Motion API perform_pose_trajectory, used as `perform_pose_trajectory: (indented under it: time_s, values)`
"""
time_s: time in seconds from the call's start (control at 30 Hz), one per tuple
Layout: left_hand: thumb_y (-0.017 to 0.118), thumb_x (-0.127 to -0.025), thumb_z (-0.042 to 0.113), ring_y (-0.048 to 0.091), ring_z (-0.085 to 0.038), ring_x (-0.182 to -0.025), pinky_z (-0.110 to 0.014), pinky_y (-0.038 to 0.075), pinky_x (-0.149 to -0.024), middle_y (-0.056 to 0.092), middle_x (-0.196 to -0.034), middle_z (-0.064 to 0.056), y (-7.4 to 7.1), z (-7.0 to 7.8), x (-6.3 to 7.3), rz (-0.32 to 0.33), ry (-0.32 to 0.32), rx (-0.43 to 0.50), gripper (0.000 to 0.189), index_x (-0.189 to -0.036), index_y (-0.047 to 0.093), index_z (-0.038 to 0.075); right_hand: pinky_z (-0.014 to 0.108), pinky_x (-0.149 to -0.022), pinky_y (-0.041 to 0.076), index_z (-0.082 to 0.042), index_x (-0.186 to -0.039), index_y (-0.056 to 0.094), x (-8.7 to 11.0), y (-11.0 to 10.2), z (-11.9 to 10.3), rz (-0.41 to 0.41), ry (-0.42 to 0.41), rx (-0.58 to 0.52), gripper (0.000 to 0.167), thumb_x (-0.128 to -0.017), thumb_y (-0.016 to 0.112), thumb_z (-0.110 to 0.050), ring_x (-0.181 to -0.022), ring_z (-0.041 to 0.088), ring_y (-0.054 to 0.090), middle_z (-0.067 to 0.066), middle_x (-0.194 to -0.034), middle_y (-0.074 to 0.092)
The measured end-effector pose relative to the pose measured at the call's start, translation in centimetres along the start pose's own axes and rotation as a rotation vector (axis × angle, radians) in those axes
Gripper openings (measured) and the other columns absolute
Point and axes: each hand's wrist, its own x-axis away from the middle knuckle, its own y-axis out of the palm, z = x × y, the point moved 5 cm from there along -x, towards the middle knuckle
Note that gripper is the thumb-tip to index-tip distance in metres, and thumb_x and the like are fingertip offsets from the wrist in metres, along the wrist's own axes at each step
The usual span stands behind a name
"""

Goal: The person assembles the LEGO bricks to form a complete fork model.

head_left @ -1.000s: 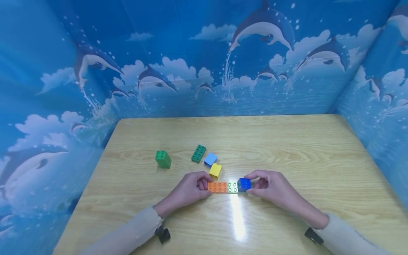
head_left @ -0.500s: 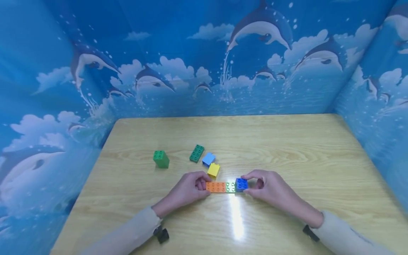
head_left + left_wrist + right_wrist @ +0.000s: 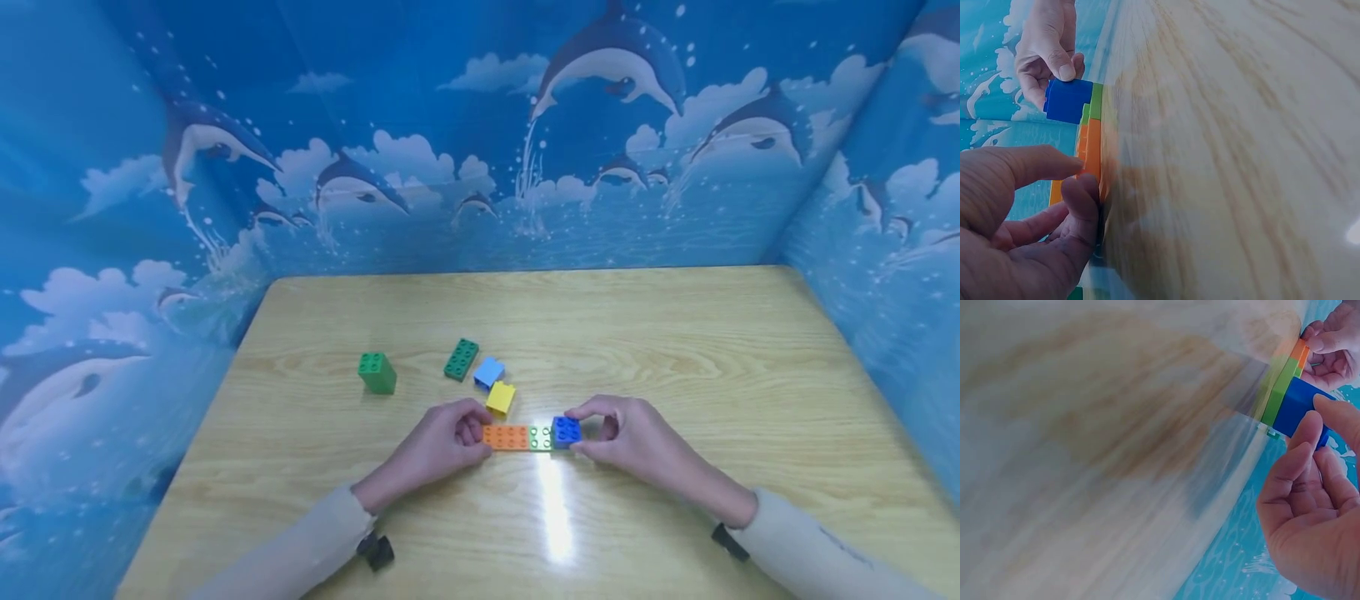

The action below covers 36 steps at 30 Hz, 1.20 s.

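Observation:
A flat orange brick [image 3: 506, 437] lies end to end with a flat light green brick [image 3: 540, 438] on the wooden table. My left hand [image 3: 448, 437] pinches the orange brick's left end between thumb and index finger. A taller dark blue brick [image 3: 567, 432] stands on the right part of the light green brick, covering its studs there. The thumb and index finger of my right hand [image 3: 630, 433] pinch this blue brick from its right side. In the right wrist view the blue brick [image 3: 1300, 407] sits flush against the light green brick [image 3: 1280, 392].
Just behind the orange brick lies a yellow brick [image 3: 501, 399], tipped over, beside a light blue brick [image 3: 490, 372]. Farther back is a flat dark green brick [image 3: 461, 360]. A tall green block [image 3: 377, 373] stands to the left. Dolphin-printed cloth [image 3: 450, 200] surrounds the table [image 3: 660, 333].
My right hand has brought the blue brick from a slight tilt to sitting square on the light green brick. The left hand keeps its pinch on the orange brick. The head view shifted slightly.

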Motion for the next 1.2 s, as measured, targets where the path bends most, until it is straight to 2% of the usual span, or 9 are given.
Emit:
perform_pose_trajectory:
  time_s: [0.13,0.27,0.43,0.6,0.8,1.2]
  values:
    - [0.087,-0.091,0.013,0.066,-0.017,-0.085,-0.029,0.059,-0.074,0.068,-0.095,0.002,-0.4,-0.2,0.1,0.022,0.005,0.032,0.035,-0.122,0.072,0.008,0.020,-0.048,0.043,-0.009,-0.122,0.080,-0.1,0.0,0.2,0.001,0.009,0.002,0.039,-0.085,0.094,-0.008,-0.058,0.010,0.054,-0.006,-0.070,0.062]
    - [0.084,-0.093,0.019,0.065,-0.018,-0.088,-0.030,0.058,-0.076,0.067,-0.100,-0.001,-0.6,-0.4,0.2,0.078,-0.017,0.076,0.039,-0.126,0.067,0.006,0.020,-0.049,0.043,-0.009,-0.122,0.080,0.0,-0.1,0.2,0.006,0.003,-0.002,0.040,-0.085,0.094,-0.010,-0.059,0.010,0.053,-0.006,-0.071,0.061]
    - [0.084,-0.094,0.032,0.063,-0.020,-0.093,-0.034,0.058,-0.080,0.065,-0.110,-0.002,-0.6,-0.4,0.1,0.170,-0.053,0.112,0.051,-0.134,0.062,0.010,0.020,-0.048,0.043,-0.008,-0.123,0.080,0.0,-0.1,0.2,0.005,-0.010,-0.018,0.040,-0.085,0.094,-0.012,-0.059,0.010,0.054,-0.006,-0.071,0.062]
    - [0.087,-0.093,0.043,0.061,-0.020,-0.092,-0.036,0.056,-0.076,0.065,-0.113,-0.001,-0.4,0.0,-0.2,0.235,-0.070,0.100,0.056,-0.133,0.061,0.014,0.020,-0.048,0.045,-0.008,-0.122,0.080,0.0,0.0,0.2,0.003,-0.006,-0.016,0.040,-0.085,0.094,-0.009,-0.059,0.011,0.055,-0.006,-0.071,0.062]
    - [0.089,-0.092,0.040,0.059,-0.020,-0.086,-0.031,0.052,-0.070,0.065,-0.111,-0.001,-0.2,0.2,-0.9,0.257,-0.047,0.114,0.055,-0.129,0.059,0.013,0.021,-0.049,0.045,-0.010,-0.121,0.081,-0.1,0.0,0.0,0.015,-0.013,0.005,0.039,-0.085,0.094,-0.010,-0.059,0.010,0.054,-0.006,-0.071,0.062]
    - [0.090,-0.091,0.038,0.058,-0.019,-0.082,-0.031,0.051,-0.066,0.064,-0.106,-0.001,0.1,0.7,-1.7,0.294,-0.082,0.069,0.046,-0.114,0.058,0.014,0.021,-0.049,0.045,-0.009,-0.122,0.080,0.0,0.0,-0.1,0.015,-0.038,0.012,0.039,-0.085,0.094,-0.010,-0.058,0.009,0.054,-0.007,-0.071,0.061]
